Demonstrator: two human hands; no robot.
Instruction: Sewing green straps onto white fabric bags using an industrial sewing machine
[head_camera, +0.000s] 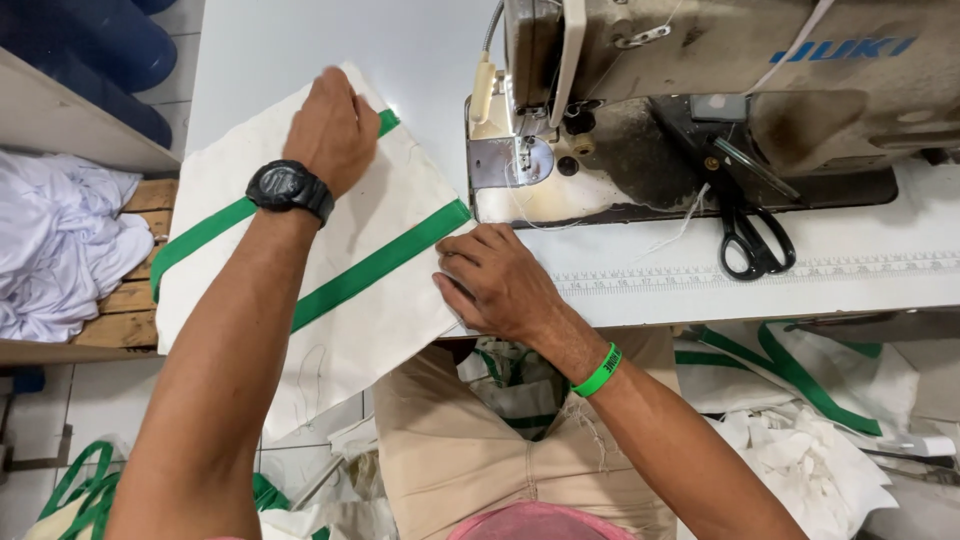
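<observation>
- Cream fabric panel (330, 250) with two green webbing strips (380, 262) lies flat on the white sewing table (260, 50), left of the machine head, turned at an angle; its lower corner hangs off the table's near edge over the person's lap.
- Left hand (332, 130) sits palm-down on the far corner, on the upper strip. Fingers curl over the panel's far edge, so I can't tell if they pinch it or just press; looks like it's pinning the cloth flat.
- Right hand (497, 282) rests at the panel's right edge, where the lower strip ends. Fingers are bent, tips on the cloth and table edge, nothing gripped that I can see; likely steadying that corner.
- Panel spans between both hands, its right corner near the needle plate (510, 160) but not under the presser foot.
- Black scissors (748, 235) lie on the machine bed, well apart from both hands.
- More cream-and-green pieces (790, 375) are piled low right, white cloth (60, 240) on a shelf at left.
</observation>
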